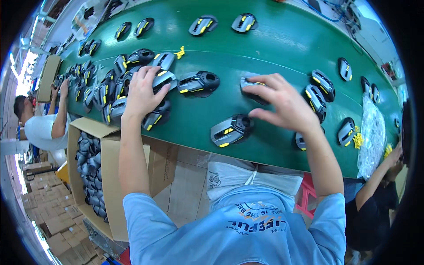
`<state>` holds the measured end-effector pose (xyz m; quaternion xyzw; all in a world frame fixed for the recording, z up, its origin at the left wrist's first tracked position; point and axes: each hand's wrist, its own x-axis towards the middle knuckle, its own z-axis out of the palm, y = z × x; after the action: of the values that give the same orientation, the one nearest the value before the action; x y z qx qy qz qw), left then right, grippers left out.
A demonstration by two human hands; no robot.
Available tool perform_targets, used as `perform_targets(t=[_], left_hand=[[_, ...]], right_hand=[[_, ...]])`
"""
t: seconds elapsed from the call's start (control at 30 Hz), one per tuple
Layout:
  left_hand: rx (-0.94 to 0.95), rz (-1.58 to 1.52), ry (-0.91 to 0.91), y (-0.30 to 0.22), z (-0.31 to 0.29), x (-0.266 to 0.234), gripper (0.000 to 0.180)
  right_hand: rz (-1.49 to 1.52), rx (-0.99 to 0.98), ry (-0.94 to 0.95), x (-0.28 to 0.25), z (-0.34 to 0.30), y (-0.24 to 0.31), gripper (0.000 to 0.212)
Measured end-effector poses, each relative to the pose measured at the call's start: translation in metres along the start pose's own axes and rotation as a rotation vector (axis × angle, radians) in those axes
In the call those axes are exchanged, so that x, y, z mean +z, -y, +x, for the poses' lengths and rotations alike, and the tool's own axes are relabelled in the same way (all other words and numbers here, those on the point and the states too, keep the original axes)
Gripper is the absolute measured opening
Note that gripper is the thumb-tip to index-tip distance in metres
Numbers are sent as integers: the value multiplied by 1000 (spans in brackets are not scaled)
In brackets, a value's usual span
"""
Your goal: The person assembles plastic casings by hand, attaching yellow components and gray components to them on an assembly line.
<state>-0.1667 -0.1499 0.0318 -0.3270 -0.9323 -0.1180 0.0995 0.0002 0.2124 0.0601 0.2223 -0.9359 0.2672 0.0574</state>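
Observation:
Grey-and-black mouse-shaped plastic housings with yellow inserts lie about the green table. My left hand [143, 90] rests over the near edge of a heap, thumb spread away from the fingers; a grey housing [165, 79] shows between them. My right hand [282, 99] reaches over another housing [256, 93], its fingers curved above it and partly hiding it. The right thumb stands apart, close to a housing [231, 130] lying nearer me. Between my hands sits one more housing [198, 83] with a round dark opening. Neither hand visibly grips anything.
Below my left arm stands a cardboard box [114, 185] full of dark curved parts. Small yellow pieces [179, 52] lie behind the heap. Several housings [318, 99] and clear plastic wrap [371, 134] are at right. Co-workers sit left [46, 123] and right [373, 207].

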Motion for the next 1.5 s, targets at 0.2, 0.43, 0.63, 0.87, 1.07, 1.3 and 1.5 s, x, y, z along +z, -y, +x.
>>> perform_targets(t=[0.2,0.43,0.63,0.87,1.07,1.3,1.5], left_hand=[[100,-145,16,-24,5,5,46],[210,65,-86,-26,-5,18,56],[-87,17,-22,-26,-94,-6,94],[-61,-157,-88,-35,-107,23,78],[6,-149,-108,-46,-95,36,73],[137,-186,-170,-61,-69,36,77],[21,-65,-114,19,13,45,65]], right_hand=[[38,34,5,-3,6,-13,44],[38,55,64,7,14,-15,44],[-258,11,131,8,43,-35,85],[-191,286,216,-27,-5,-59,101],[-280,284,-97,-92,-82,-94,68],[-242,480,-252,-114,-161,-98,50],[-228,457,-180,-75,-131,-107,68]])
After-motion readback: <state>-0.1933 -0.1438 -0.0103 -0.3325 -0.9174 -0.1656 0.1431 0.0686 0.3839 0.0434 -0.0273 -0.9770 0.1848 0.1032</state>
